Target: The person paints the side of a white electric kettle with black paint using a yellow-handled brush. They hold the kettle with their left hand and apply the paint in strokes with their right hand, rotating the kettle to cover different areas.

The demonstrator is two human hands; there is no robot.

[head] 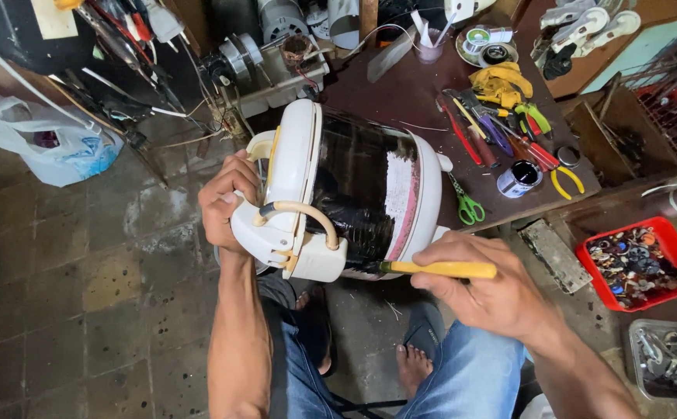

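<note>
The left hand [228,200] gripped the lid end of a rice cooker [338,194] lying on its side above the person's lap, fingers curled round the cream plastic rim beside the hinge. The cooker's body was a rounded drum, mostly coated in glossy wet black paint, with one pale pinkish-white patch left near its base and cream plastic rings at both ends. A tan curved carry handle [301,214] arched over the lid end.

The right hand [487,289] pinched a paintbrush [432,268] by its smooth yellow handle, thumb and fingers pressed tight round it, the dark bristles touching the black surface at the cooker's lower edge.

Behind the cooker stood a dark brown wooden workbench [400,93]. On it lay green-handled scissors [467,203], a spread of pliers and screwdrivers [501,136] with red, yellow and purple grips, a crumpled yellow cloth [500,84], and a small round tin [519,178] holding black paint. A clear cup [430,48] held white sticks.

On the worn, stained tile floor to the right, a red plastic tray [640,264] was heaped with small mixed metal parts, and a clear tub [668,358] just beside it held grey metal pieces. A white plastic bag [43,143] slumped at the far left.
</note>
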